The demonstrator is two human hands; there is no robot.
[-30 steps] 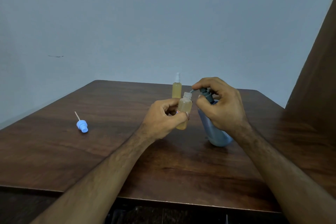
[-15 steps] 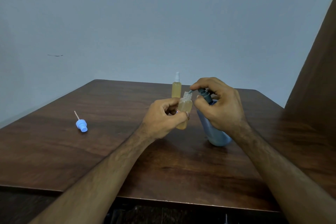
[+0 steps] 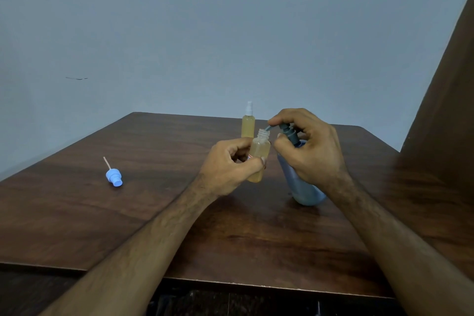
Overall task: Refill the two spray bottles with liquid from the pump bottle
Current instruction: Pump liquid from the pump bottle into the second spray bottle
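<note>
The open spray bottle (image 3: 259, 155) is grasped by the left hand (image 3: 229, 165); the pump bottle (image 3: 298, 182) head is grasped and pressed by the right hand (image 3: 311, 149), spout at the bottle's mouth.

- Our left hand (image 3: 230, 164) grips the open spray bottle (image 3: 259, 154).
- Our right hand (image 3: 310, 151) curls around the pump bottle (image 3: 300, 187), its spout at the open neck.
- A capped spray bottle (image 3: 248, 126) stands near the table's (image 3: 102, 226) far edge.
</note>
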